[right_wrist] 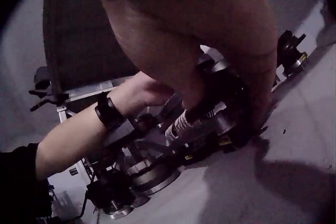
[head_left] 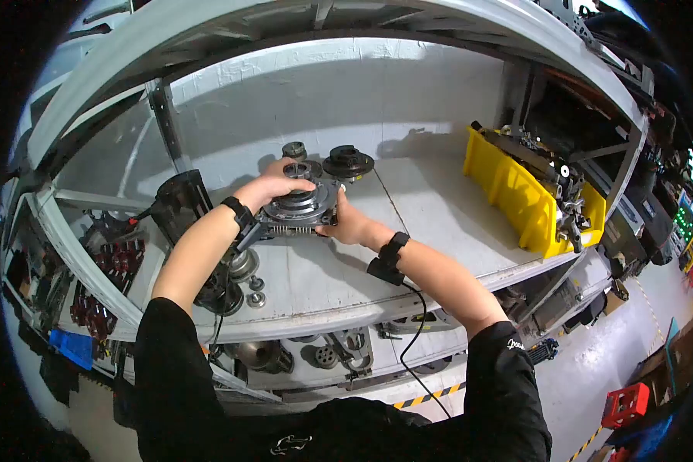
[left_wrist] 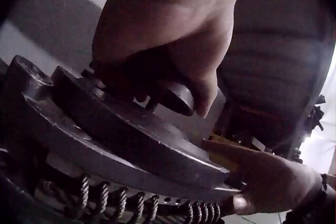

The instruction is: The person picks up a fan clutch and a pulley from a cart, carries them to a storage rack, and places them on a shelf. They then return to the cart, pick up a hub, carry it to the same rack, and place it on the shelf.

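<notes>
A round, stepped metal flange assembly [head_left: 308, 206] with a square-cornered base is held on the shelf between both hands. The left hand [head_left: 276, 183] grips its raised hub from above. In the left wrist view the fingers curl down behind a small round metal cap [left_wrist: 178, 98], with the thumb beside it. The right hand [head_left: 350, 223] holds the assembly's right edge, thumb up along the side; its other fingers are partly hidden. Twisted, rope-like coils [left_wrist: 122, 200] line the assembly's side. Behind it stand a small metal ring [head_left: 293, 149] and a dark round hub [head_left: 348, 162].
A yellow bin [head_left: 516, 196] full of metal parts stands on the right of the shelf [head_left: 431, 231]. At the left are a dark cylindrical housing [head_left: 183, 202] and several small metal parts [head_left: 256, 292]. A cable [head_left: 408, 354] hangs from the right wrist past the shelf's front edge.
</notes>
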